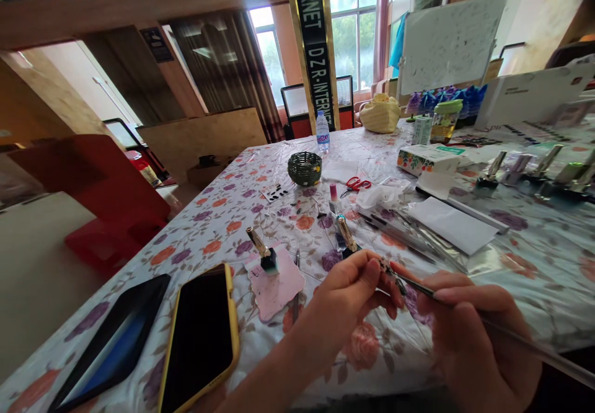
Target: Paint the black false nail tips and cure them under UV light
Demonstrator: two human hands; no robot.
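Small patterned piece was pinched in left hand above floral tablecloth; right hand pinched slim tool. Polish bottle stood on pink card, cloth running to left edge. Wicker basket, contents unclear; lidded jar held amber liquid.

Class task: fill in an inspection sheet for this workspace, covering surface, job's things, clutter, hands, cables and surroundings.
Surface: flowered tablecloth, visibly creased in places.
Job's things: small patterned piece and slim tool, both hand-held; dark bottle upright on a pink card.
Clutter: black device beside a yellow-cased phone; red-handled scissors lying near a dark woven basket.
Hands: left hand pinches the piece; right hand grips the tool, pointed towards it. Exact contact: cannot tell.
Cables: nothing seen.
Surroundings: whiteboard, windows and red chair.
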